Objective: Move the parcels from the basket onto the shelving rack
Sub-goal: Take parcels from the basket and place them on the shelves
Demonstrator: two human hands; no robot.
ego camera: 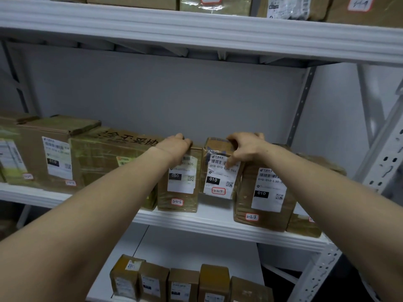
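Cardboard parcels abreast, left hand, right hand atop

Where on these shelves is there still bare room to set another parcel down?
Middle shelf: only a bare strip at the front edge, before parcel 3-2-7, between parcel 3-2-6 and parcel 3-2-8; otherwise packed side by side. Above the parcels it is open. Lower shelf: bare board behind the row of small boxes.

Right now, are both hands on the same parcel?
No: the left hand holds the top of the parcel marked 3-2-6, while the right hand grips the neighbouring parcel marked 3-2-7.
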